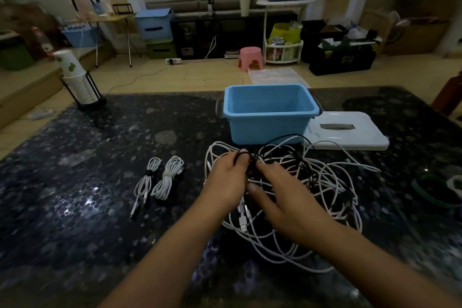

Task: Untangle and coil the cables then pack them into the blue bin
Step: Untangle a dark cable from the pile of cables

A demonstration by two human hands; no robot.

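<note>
A tangle of white and black cables (322, 182) lies on the dark table in front of the blue bin (270, 120), which stands open with nothing visible inside. My left hand (226, 179) pinches a black cable (252, 152) at the top of the tangle. My right hand (282, 197) rests on the tangle beside it, fingers curled around the same black and white strands. Two white cables, coiled and tied, lie to the left: a thin one (146, 180) and a thicker one (168, 177).
The bin's white lid (350, 132) lies flat right of the bin. A stack of paper cups in a black holder (80, 85) stands at the table's far left. Green and white loops (440, 190) sit near the right edge. The dark speckled table (100, 207) spreads to the left.
</note>
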